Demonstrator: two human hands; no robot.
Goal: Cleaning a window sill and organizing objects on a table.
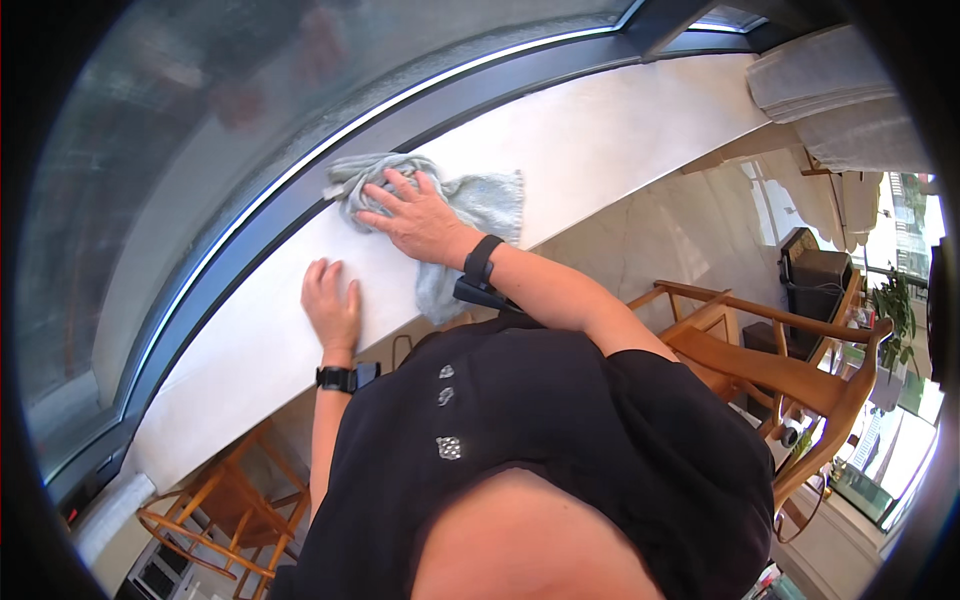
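My right hand (421, 223) presses a bunched grey-blue cloth (484, 201) onto a white windowsill (592, 135), its fingers spread over the folds. The bunched end of the cloth reaches the dark window frame (450, 94). Another part of it hangs over the sill's front edge near my body. Lower and to the left, my left hand (330, 304) rests on the sill with nothing in it, fingertips towards the window. Both wrists wear black straps with small devices.
Beyond the frame is a window pane (187, 120). Gathered curtains (832, 97) hang at the sill's right end. A wooden armchair (780, 367) stands to my right, and another wooden chair (240, 502) is at lower left. A potted plant (892, 307) is at far right.
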